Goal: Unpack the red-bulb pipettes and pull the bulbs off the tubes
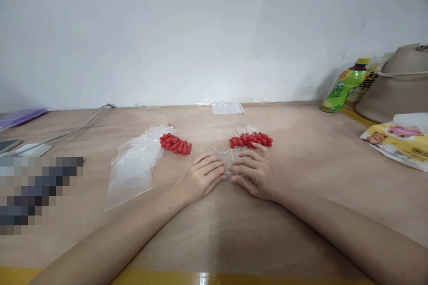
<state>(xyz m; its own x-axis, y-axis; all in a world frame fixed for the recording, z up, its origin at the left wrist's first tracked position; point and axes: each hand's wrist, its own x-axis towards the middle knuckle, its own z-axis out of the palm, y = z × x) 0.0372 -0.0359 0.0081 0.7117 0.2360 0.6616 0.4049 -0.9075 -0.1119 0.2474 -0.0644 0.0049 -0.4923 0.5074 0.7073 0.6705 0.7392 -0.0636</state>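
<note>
A row of thin clear tubes (228, 156) lies on the table between my two hands. My left hand (205, 173) is closed on the row's left side, its fingers together over the tubes. From the right, my right hand (254, 173) curls around the other end, with its thumb near the front. Just behind my right hand is a bunch of red-bulbed droppers (250, 139), their thin clear stems pointing to the back. More red rubber bulbs (175, 143) lie behind my left hand, beside overlapping clear zip bags (135, 164). My fingers hide part of the tubes.
A small stack of clear bags (228, 108) lies by the wall. A green drink bottle (346, 84), a beige bag (397, 84) and a yellow tissue pack (397, 142) are on the right. On the left are a grey cable (76, 127) and a purple item (23, 118).
</note>
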